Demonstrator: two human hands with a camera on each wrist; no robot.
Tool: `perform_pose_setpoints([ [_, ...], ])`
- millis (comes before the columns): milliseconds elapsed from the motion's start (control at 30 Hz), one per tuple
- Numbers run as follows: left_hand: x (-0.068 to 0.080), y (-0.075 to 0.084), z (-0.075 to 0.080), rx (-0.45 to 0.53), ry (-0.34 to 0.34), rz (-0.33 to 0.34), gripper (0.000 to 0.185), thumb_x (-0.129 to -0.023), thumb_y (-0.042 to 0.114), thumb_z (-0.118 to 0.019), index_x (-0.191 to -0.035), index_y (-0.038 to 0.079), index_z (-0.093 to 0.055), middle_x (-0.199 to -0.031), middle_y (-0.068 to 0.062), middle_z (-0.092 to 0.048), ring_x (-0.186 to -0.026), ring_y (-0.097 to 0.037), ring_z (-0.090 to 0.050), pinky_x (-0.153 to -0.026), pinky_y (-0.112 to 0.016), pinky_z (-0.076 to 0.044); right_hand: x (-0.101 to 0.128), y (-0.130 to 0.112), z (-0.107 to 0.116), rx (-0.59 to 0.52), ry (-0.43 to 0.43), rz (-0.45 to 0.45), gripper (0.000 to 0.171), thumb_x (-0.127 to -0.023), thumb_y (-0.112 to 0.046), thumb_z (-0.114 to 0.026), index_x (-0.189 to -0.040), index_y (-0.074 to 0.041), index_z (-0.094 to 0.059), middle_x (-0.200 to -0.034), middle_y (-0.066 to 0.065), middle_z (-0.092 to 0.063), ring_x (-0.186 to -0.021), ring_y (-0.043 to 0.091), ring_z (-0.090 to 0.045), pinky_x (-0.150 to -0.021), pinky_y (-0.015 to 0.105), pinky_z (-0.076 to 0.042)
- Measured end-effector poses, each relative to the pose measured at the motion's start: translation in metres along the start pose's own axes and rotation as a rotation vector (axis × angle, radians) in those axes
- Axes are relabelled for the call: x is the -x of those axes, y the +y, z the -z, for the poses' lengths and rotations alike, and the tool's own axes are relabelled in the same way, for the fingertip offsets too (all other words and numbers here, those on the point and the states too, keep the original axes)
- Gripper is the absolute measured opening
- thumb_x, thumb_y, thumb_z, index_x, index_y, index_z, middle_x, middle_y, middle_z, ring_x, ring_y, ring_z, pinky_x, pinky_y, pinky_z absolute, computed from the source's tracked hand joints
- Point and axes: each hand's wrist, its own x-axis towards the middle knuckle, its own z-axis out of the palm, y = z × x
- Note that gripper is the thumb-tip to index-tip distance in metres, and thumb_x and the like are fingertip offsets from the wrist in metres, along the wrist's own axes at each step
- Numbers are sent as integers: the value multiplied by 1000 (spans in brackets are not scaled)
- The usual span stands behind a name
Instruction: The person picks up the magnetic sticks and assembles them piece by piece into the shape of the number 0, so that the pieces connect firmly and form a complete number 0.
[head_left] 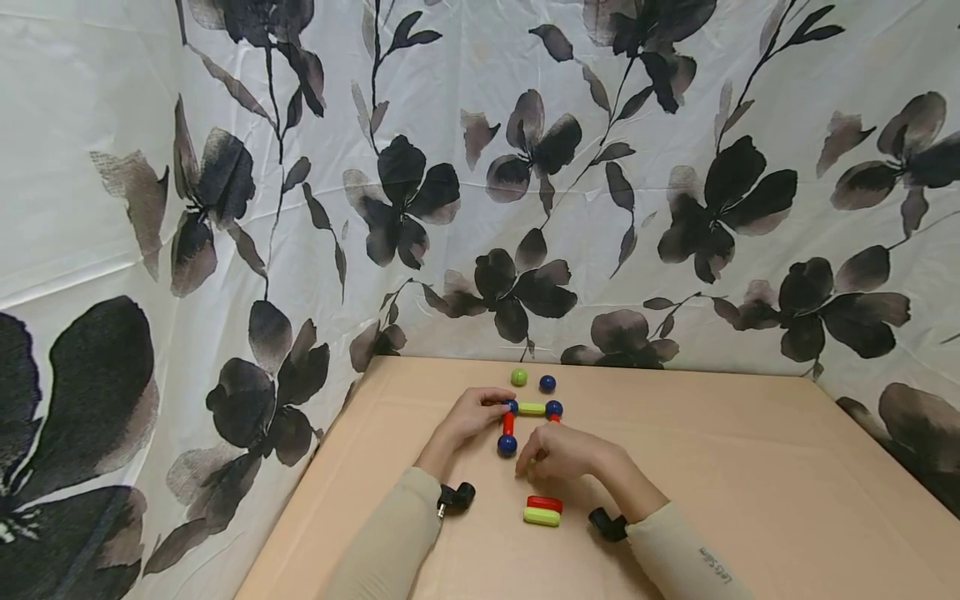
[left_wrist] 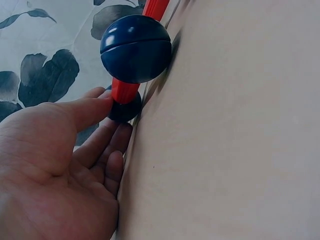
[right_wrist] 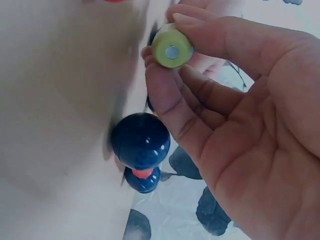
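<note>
On the table, a magnetic frame joins blue balls with rods: a yellow-green rod (head_left: 532, 408) across the far side, a red rod (head_left: 508, 423) down the left to a near blue ball (head_left: 507, 445). My left hand (head_left: 474, 414) pinches the far-left blue ball (left_wrist: 125, 107) between thumb and fingers, the thumb beside the red rod. Between thumb and fingertips, my right hand (head_left: 566, 454) holds another yellow-green rod (right_wrist: 172, 49), its silvery end facing the wrist camera. That rod is hidden in the head view. Below it in the right wrist view is the frame's right-side blue ball (right_wrist: 141, 140).
Behind the frame lie a loose green ball (head_left: 519, 377) and a loose blue ball (head_left: 547, 384). Nearer me, a red rod (head_left: 544, 504) and a yellow-green rod (head_left: 542, 517) lie side by side. Floral cloth (head_left: 450, 233) hangs behind the table (head_left: 735, 467).
</note>
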Motion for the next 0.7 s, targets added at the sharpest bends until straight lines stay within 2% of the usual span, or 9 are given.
perform_pose_setpoints([
  [167, -1, -1, 0, -14, 2, -19, 27, -101, 6, -66, -126, 3, -74, -119, -10, -76, -104, -17, -66, -91, -27, -56, 4, 2, 8, 7, 48, 7, 20, -94, -5, -73, -108, -16, -83, -107, -7, -78, -90, 10, -62, -81, 25, -55],
  [333, -1, -1, 0, -23, 3, -15, 27, -101, 7, -66, -127, 4, -74, -119, -10, -76, -104, -18, -65, -92, -27, -55, 7, 5, 14, -58, 81, 1, 20, -94, -6, -74, -113, -8, -81, -104, 3, -79, -77, 14, -66, -69, 25, -57],
  [400, -1, -1, 0, -21, 1, -16, 28, -101, 6, -66, -127, 3, -73, -119, -10, -76, -104, -18, -66, -91, -28, -55, 9, 7, 17, -81, 97, -8, 20, -95, -7, -75, -114, -7, -80, -100, 3, -79, -75, 15, -67, -68, 24, -57],
  [700, 0, 1, -1, -28, -1, -6, 28, -102, 6, -65, -128, 4, -73, -122, -9, -75, -107, -18, -65, -96, -32, -56, 18, 18, 26, -195, 126, -24, 23, -94, -13, -77, -116, -5, -79, -97, 3, -79, -78, 21, -73, -74, 27, -61],
])
